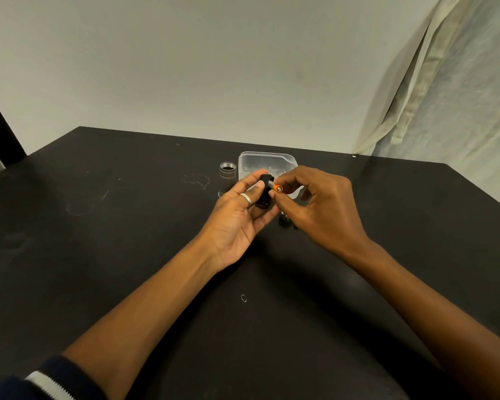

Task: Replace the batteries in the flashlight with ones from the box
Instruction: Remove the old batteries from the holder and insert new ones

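Note:
My left hand [237, 215] grips a small black battery holder [264, 194] between thumb and fingers, above the middle of the black table [127, 226]. My right hand [321, 203] pinches a battery [275, 187] with an orange end, whose other end rests against the holder's top. A clear plastic box [267, 161] lies just behind both hands, partly hidden by them. The silver flashlight body [227, 172] stands upright left of the box, open threaded end up. A small dark part [285, 219], mostly hidden, sits on the table under my right hand.
A pale wall rises behind the table's far edge. A light curtain [445, 82] hangs at the right. A dark post [0, 125] stands at the far left. Faint chalky scuffs [195, 180] mark the tabletop.

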